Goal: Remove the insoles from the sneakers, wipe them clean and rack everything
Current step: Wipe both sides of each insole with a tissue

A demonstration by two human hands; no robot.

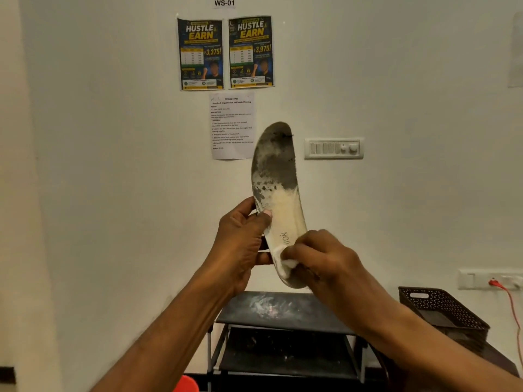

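In front of a white wall marked with a "WS-01" label (pixel 224 2), a person holds a shoe insole (pixel 276 176) upright at chest height, toe end up and heel end down, well above a black shoe rack (pixel 283 312). The left hand (pixel 243 244) grips the insole at its middle, the thumb pressed on the face turned to the camera and the fingers (pixel 261 258) curled round behind it. The right hand (pixel 325 264) is at the heel end, its fingers (pixel 294 250) bunched round a small white wipe (pixel 291 263) and pressing it on the insole's surface (whether it is cloth or tissue cannot be told). The insole's upper half is dark grey with grime; the lower half is pale cream, with the printed letters "TION" showing just above the wipe.

The rack's top shelf carries a whitish smear. To its right sits a dark perforated basket (pixel 441 309), and above that a red plug (pixel 493 282) sits in a wall socket, with a red cable (pixel 512 304) hanging from it. On the wall behind the insole are a switch panel (pixel 334 148), a printed task sheet (pixel 232 125) and two "Hustle & Earn" posters (pixel 201 53) side by side. A red-orange object (pixel 186 384) shows at the bottom edge.
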